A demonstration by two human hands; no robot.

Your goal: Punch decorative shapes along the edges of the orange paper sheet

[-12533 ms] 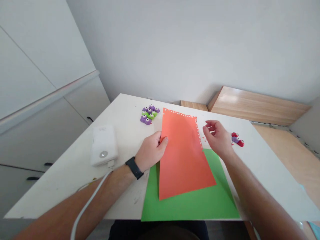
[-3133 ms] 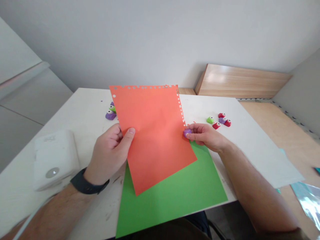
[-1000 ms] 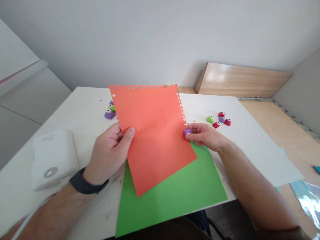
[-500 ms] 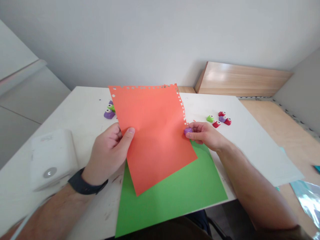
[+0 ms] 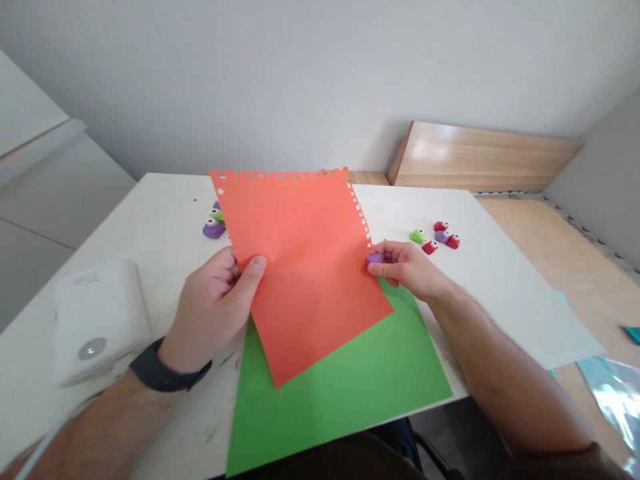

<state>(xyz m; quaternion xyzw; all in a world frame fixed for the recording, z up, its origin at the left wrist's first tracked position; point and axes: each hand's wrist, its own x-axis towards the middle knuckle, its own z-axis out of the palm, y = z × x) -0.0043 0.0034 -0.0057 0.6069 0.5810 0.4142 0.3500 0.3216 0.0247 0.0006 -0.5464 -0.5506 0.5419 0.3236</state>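
My left hand [image 5: 215, 307] pinches the left edge of an orange paper sheet [image 5: 305, 267] and holds it tilted up off the table. Small holes run along the sheet's top and right edges. My right hand [image 5: 405, 267] is closed on a small purple paper punch [image 5: 374, 258], pressed against the sheet's right edge. Under the orange sheet a green paper sheet [image 5: 350, 393] lies flat on the white table [image 5: 165, 227], reaching the near edge.
A white box-shaped device [image 5: 95, 320] with a round button sits at the left. Purple and green punches [image 5: 214, 224] lie behind the orange sheet's left side. Green, red and purple punches [image 5: 436, 237] lie to the right. A wooden board [image 5: 480, 157] leans by the wall.
Since 12.5 s ago the orange sheet was lifted and turned, and my right hand took up a purple punch. Over the last second the hands and sheet have hardly moved.
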